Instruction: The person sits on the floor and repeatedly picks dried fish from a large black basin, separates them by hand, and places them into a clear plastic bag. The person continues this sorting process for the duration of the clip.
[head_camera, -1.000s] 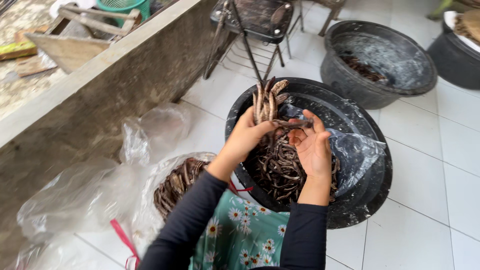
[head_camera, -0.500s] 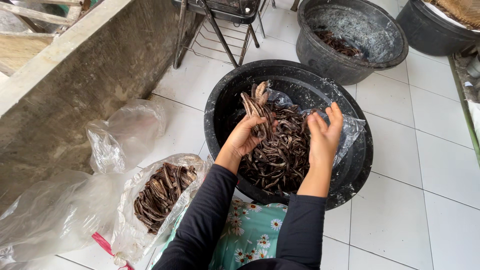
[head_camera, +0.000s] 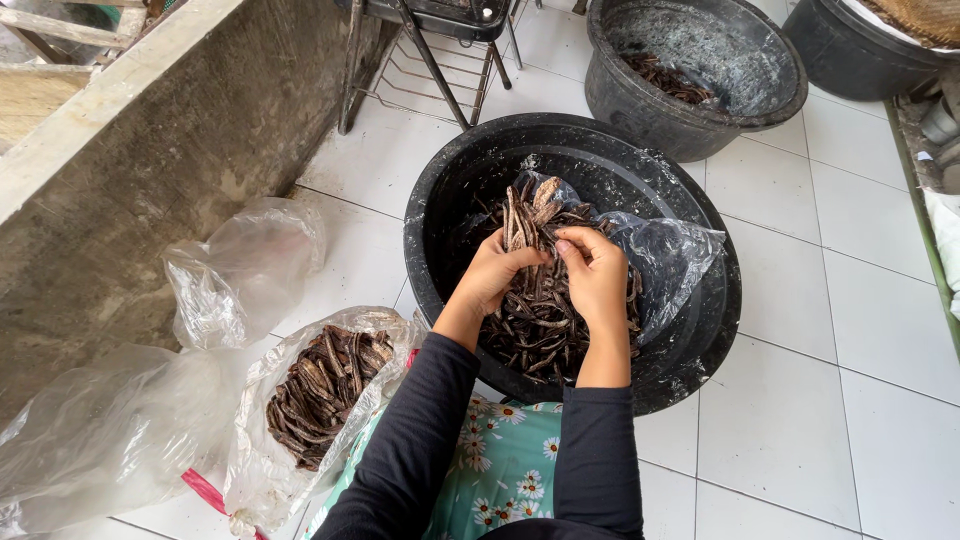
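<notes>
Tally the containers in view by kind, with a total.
Black plastic tubs: 3 – near tub, middle tub, far tub
Clear plastic bags on the floor: 3 – pod-filled bag, crumpled bag, flat bag
Total: 6

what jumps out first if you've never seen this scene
Two hands, left and right, meet over a big black tub at centre, gripping a bundle of dark dried pods above a heap of more. To the lower left, a clear plastic bag lies open on the white tiles, part filled with the same pods. A second black tub stands behind.
</notes>
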